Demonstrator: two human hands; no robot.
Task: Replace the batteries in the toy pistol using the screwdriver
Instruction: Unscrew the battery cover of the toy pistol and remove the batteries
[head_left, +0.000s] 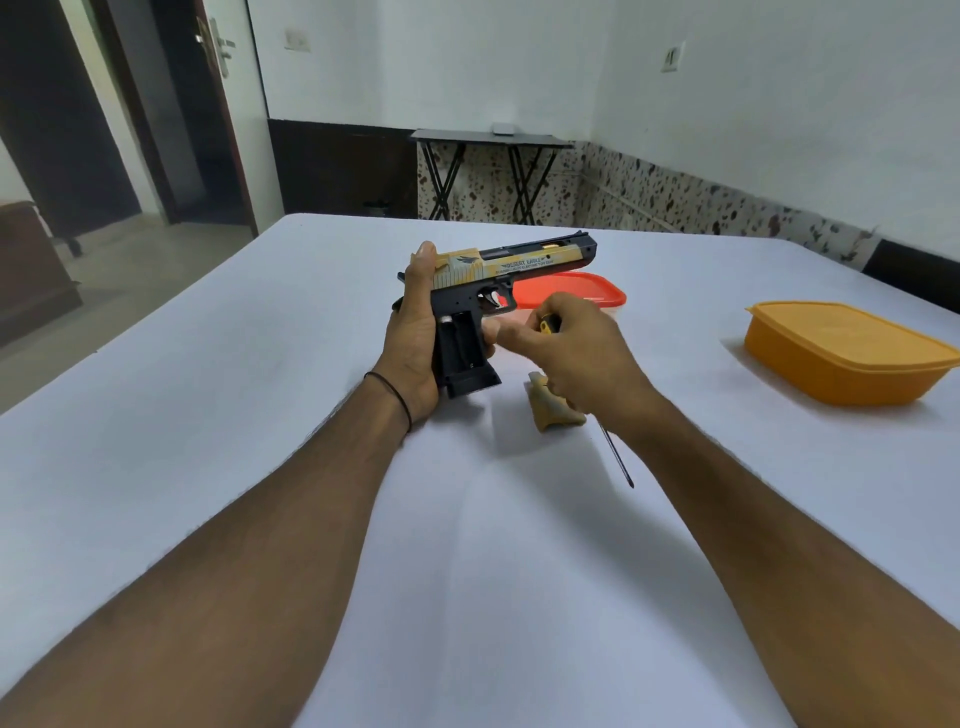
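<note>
Head view: "DESERT EAGLE" on toy pistol

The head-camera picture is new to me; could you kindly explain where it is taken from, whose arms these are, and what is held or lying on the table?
There is no machine here. A person wears one wide-angle camera on the head, looking forward and down, so the two bare arms are their own. The left hand grips a toy pistol, barrel pointing right. The side of its grip is uncovered, showing the dark battery bay; whether cells sit inside is hard to tell. The right hand holds a screwdriver by its yellow-and-black handle, shaft pointing back toward the person. On the white table lie a tan grip cover below that hand, a red-lidded box behind the pistol, and an orange box farther right.
</note>
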